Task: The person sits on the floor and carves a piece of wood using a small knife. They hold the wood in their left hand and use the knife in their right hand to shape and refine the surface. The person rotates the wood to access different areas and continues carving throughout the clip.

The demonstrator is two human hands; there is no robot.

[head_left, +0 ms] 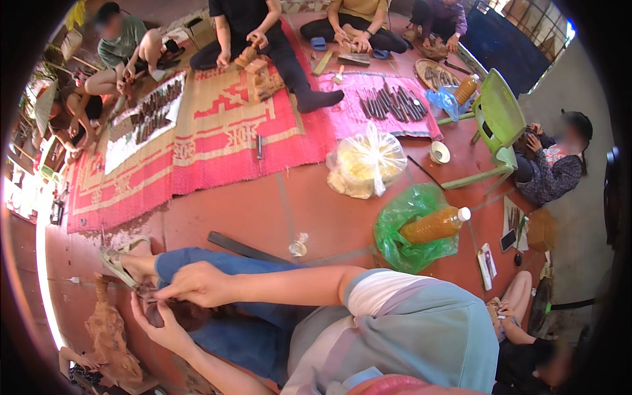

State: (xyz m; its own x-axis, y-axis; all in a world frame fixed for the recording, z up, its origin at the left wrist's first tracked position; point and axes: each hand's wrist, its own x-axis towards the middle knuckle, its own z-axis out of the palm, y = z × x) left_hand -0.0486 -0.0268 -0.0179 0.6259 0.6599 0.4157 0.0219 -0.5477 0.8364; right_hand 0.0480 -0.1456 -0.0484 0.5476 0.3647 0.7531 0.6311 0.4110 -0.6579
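Observation:
My left hand (168, 329) is wrapped around a small dark brown piece (155, 315), perhaps carved wood, low beside my sandalled foot (128, 260). Above it, my right hand (199, 284) has its fingers curled and the index finger stretched down onto the piece. Whether something thin lies under that fingertip is too small to tell. Both forearms cross over my blue trousers (230, 260). Close by on the left stands a knobbly light-brown wood carving (112, 332), nearest to my left hand.
A dark flat strip (250, 249) and a small clear cup (298, 246) lie past my legs. To the right are a green bag (395, 247) with an amber bottle (434, 225), a clear bag (368, 164) and a green chair (498, 108). People work around mats (217, 141) with many tools.

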